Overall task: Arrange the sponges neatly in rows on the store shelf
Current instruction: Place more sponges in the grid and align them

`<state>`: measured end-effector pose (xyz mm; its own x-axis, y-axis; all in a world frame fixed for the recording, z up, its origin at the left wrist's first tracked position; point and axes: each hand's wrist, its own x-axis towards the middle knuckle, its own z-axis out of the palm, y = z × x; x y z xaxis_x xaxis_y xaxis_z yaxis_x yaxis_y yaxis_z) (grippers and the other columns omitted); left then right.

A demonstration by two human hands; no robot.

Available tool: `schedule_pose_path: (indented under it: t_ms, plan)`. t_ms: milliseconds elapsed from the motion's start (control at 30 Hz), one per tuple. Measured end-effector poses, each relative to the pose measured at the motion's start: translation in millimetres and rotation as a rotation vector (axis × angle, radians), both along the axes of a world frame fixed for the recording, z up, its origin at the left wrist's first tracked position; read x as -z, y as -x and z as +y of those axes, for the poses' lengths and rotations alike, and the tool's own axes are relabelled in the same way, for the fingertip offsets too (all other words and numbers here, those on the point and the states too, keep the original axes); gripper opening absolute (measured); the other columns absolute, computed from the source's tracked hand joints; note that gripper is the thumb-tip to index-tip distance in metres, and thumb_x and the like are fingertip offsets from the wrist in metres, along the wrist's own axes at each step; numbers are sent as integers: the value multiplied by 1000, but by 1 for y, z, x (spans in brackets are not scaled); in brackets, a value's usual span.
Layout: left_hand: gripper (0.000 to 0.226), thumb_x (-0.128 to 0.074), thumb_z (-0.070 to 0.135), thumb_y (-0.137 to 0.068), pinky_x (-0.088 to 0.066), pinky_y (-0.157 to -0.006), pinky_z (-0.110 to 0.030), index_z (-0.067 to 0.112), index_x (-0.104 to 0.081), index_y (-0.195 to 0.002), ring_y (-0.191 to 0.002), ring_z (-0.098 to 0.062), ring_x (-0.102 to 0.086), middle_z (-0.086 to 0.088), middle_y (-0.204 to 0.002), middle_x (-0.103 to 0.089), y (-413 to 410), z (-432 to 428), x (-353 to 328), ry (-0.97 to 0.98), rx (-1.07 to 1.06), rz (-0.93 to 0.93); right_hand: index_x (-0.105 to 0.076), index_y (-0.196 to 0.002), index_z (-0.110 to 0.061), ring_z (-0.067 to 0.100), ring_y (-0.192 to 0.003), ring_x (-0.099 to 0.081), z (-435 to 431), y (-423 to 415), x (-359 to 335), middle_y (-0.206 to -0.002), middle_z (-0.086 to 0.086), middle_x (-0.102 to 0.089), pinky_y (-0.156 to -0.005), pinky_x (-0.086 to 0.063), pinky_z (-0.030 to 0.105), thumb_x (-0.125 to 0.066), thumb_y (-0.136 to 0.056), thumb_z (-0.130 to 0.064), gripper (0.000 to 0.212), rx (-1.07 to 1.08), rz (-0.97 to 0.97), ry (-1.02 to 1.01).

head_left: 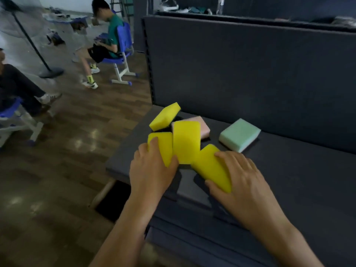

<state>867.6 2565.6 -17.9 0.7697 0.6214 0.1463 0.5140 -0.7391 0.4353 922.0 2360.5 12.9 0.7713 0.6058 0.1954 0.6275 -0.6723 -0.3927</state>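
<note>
Several sponges lie in a loose cluster at the left end of the dark grey shelf [289, 170]. My left hand [150, 170] grips a yellow sponge [163, 145] at the cluster's left side. My right hand [242, 180] grips another yellow sponge [210, 166], which lies slanted near the shelf's front. A third yellow sponge [185, 141] lies between them, partly over a pink sponge [202, 125]. A fourth yellow sponge [164, 116] leans tilted at the back. A mint green sponge [238, 134] sits apart to the right.
The shelf's dark back panel [250, 74] rises behind the sponges. Left of the shelf is wooden floor, where two people sit on blue chairs [123, 54] near a black stand [51, 72]. The shelf's front edge runs below my wrists.
</note>
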Motion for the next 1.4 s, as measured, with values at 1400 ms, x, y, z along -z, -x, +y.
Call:
schedule_pose_path:
  t_ms: [1400]
  plan:
    - [75,-77,33,-72,-48,-88,-40,22,-46,-140,-109,-24,-51,-1,-132,-52,70,-661,-10,84,1681,-120,-53,-131,-22,27,-109,-56,-582,305,22,-131,0,-57,-87,-52,44,-80,-74,-38,65,1479,-117,-19]
